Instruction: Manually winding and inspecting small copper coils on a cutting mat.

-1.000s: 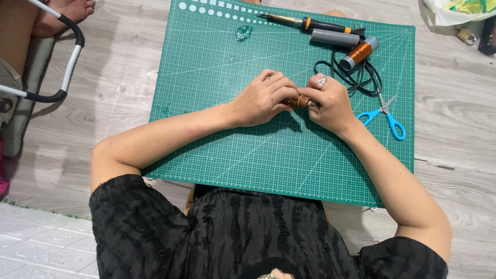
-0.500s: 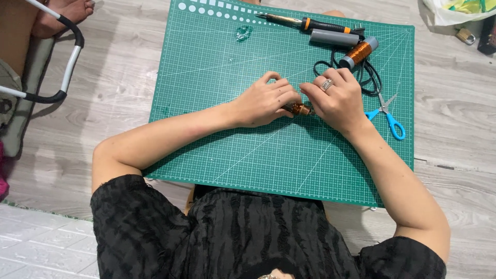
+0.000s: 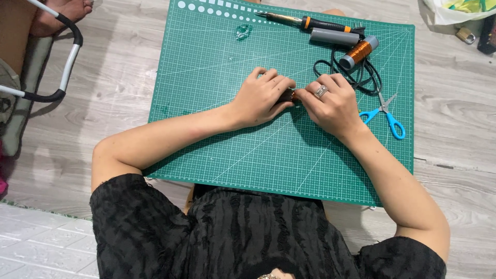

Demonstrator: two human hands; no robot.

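Note:
My left hand (image 3: 264,97) and my right hand (image 3: 333,103) meet over the middle of a green cutting mat (image 3: 217,119). Between their fingertips they pinch a small dark piece wound with copper-coloured wire (image 3: 291,95); most of it is hidden by the fingers. A ring sits on a finger of my right hand. Just beyond my right hand lies a spool of copper wire (image 3: 358,52) on a coil of black cable (image 3: 361,77).
A soldering iron with an orange collar (image 3: 305,21) and a grey cylinder (image 3: 335,37) lie at the mat's far edge. Blue-handled scissors (image 3: 387,116) rest right of my right hand. A small clear scrap (image 3: 242,32) lies far left. A metal frame (image 3: 62,77) stands left.
Both hands stay together on the small wound piece, shifting slightly; the fingers have closed more tightly over it so less of it shows.

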